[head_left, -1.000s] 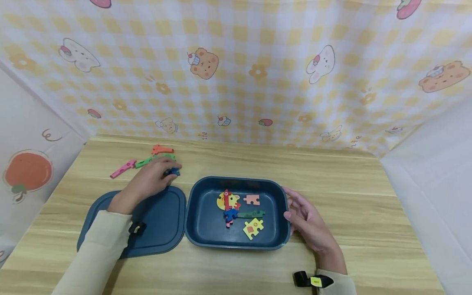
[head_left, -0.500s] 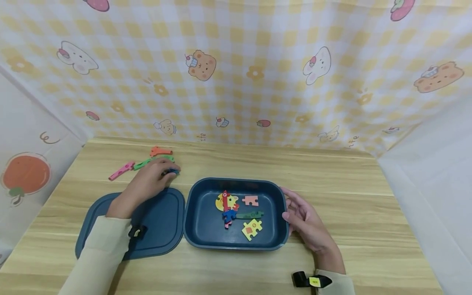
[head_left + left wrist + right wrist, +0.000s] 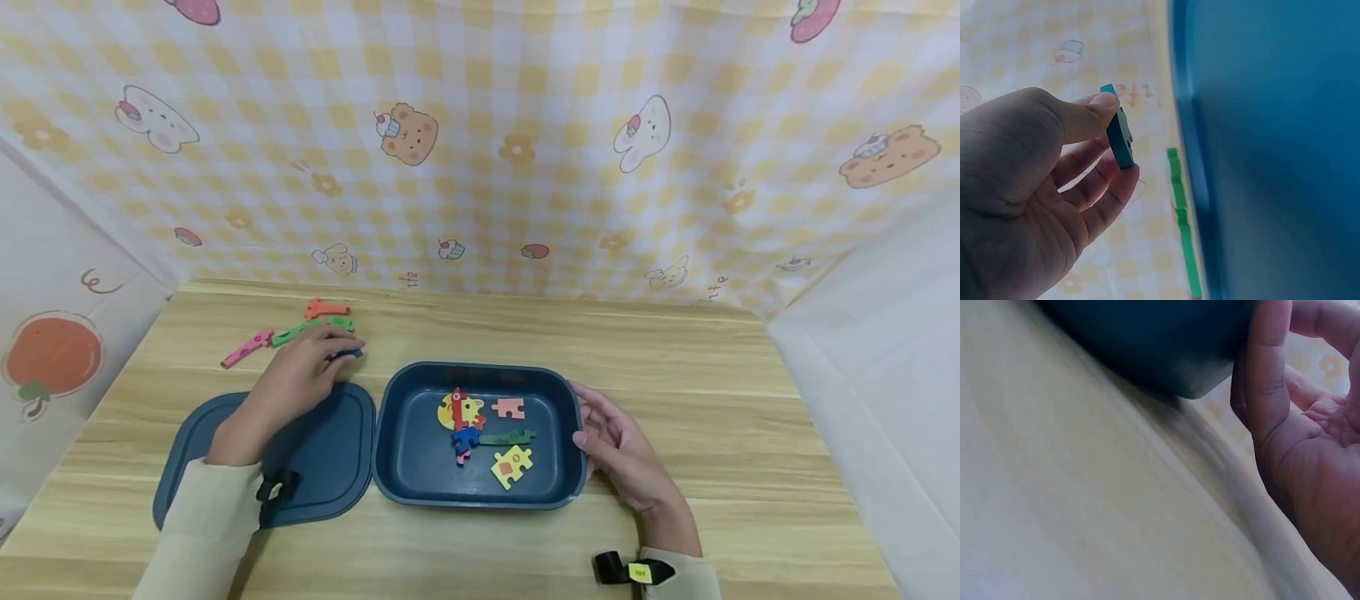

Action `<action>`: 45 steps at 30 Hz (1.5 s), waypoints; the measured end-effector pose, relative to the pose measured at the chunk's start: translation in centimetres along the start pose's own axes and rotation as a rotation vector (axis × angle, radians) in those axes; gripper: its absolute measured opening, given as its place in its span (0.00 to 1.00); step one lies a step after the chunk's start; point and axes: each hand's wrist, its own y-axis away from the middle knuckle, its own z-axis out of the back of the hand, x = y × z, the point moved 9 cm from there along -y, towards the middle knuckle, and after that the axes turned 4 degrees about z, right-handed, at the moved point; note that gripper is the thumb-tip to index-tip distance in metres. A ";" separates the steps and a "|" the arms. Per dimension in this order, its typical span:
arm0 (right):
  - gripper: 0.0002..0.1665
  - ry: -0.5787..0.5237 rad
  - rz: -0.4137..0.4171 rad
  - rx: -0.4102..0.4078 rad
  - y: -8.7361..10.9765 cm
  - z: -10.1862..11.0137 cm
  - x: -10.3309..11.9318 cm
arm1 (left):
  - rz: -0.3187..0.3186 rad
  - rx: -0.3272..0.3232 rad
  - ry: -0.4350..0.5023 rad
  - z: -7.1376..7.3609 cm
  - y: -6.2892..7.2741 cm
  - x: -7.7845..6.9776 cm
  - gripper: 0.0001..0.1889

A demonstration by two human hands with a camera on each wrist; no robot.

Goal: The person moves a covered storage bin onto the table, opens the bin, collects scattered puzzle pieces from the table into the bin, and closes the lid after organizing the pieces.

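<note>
My left hand (image 3: 300, 375) pinches a dark blue puzzle piece (image 3: 1120, 134) between thumb and fingertips, above the table just behind the lid. In the left wrist view the piece stands nearly edge-on. On the right, my right hand (image 3: 630, 458) holds the end wall of a dark blue box (image 3: 420, 471), thumb on the rim and fingers outside. Inside the box lie a yellow piece (image 3: 512, 467), a pink piece (image 3: 510, 407), a dark green piece (image 3: 507, 437), a blue piece (image 3: 465, 439), and red and yellow pieces with an animal face (image 3: 469, 410).
The flat blue lid (image 3: 330, 467) lies left of the box, under my left forearm. Behind my left hand are a pink piece (image 3: 247, 348), green pieces (image 3: 287, 335) and an orange piece (image 3: 326, 308). A checked cloth (image 3: 480, 167) hangs at the table's back edge.
My left wrist has shifted slightly, and the blue piece in its fingers shows a little less from above. My right hand and the box stay in place; the head view has moved slightly.
</note>
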 end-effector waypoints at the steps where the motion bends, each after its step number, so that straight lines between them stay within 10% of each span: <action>1: 0.38 -0.004 0.001 0.004 0.0 0.0 0.0 | -0.004 -0.007 0.004 0.0 0.2 -0.2 0.15; 45: 0.38 -0.011 -0.011 0.011 0.0 -0.2 0.3 | -0.215 -0.033 0.106 0.6 4.0 -12.3 0.16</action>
